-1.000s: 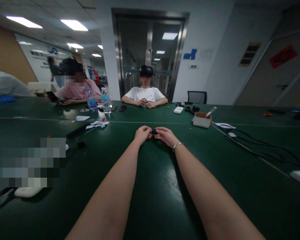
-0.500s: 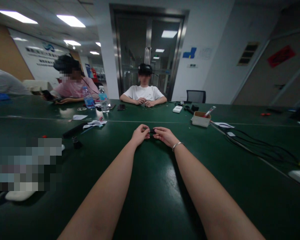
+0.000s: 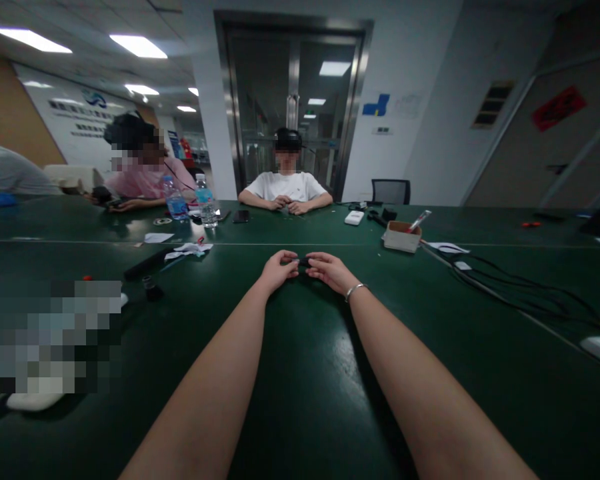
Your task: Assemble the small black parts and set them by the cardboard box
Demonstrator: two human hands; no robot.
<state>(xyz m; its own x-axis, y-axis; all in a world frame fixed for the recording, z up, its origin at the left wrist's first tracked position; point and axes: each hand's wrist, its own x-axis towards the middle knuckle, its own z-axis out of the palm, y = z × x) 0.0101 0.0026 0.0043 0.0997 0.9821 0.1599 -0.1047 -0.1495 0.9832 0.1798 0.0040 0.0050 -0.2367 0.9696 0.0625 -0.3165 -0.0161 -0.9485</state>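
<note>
- Your grip was a two-handed pinch: the left hand (image 3: 280,270) grasped one end of a small black object (image 3: 303,261), and the right hand (image 3: 330,270) grasped the other, thumbs against fingers.
- That object sat between your fingertips, just above the counter (image 3: 300,373) and ahead of your forearms; whether it touched the surface, you could not tell.
- It looked light, judging by its size and the fingertip hold. It was too small and dark to show whether it was stiff or soft, slick or fragile.
- The ends seemed the best places to hold, since the short middle stretch stayed visible between your hands; light pressure seemed wise.
- A silver bracelet (image 3: 355,291) circled your right wrist, clear of the object.
- Farther out, a small open box (image 3: 403,240) stood to the right, and crumpled paper (image 3: 190,249) lay to the left, both well apart from your fingers.
</note>
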